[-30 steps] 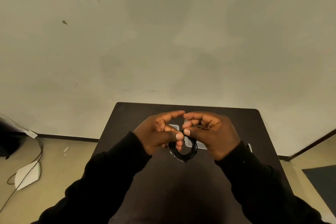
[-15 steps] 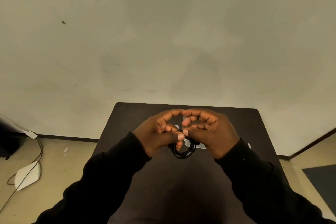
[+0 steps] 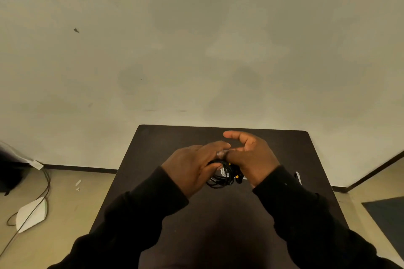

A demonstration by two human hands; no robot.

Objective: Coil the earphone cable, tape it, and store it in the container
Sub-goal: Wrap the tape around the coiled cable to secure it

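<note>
The black earphone cable [image 3: 220, 178] is bunched in loose loops between my two hands, above the middle of the dark table [image 3: 218, 225]; yellow-tipped earbuds show at its right side. My left hand [image 3: 192, 168] lies palm down over the coil's left part, fingers touching it. My right hand [image 3: 251, 155] holds the coil's right side against the thumb, with the forefinger curled up and away. A small clear piece, perhaps tape, shows between the fingertips. A pale, clear flat thing [image 3: 223, 172], likely the container, lies under the coil, mostly hidden.
A small white pen-like object [image 3: 298, 177] lies on the table right of my right wrist. The table's far edge meets the wall. Cables and a white object [image 3: 32, 214] lie on the floor at left; a dark mat [image 3: 389, 216] at right.
The tidy ring held up between both thumbs has dropped lower and looser. My left hand has turned palm down over it, and my right forefinger has lifted away.
</note>
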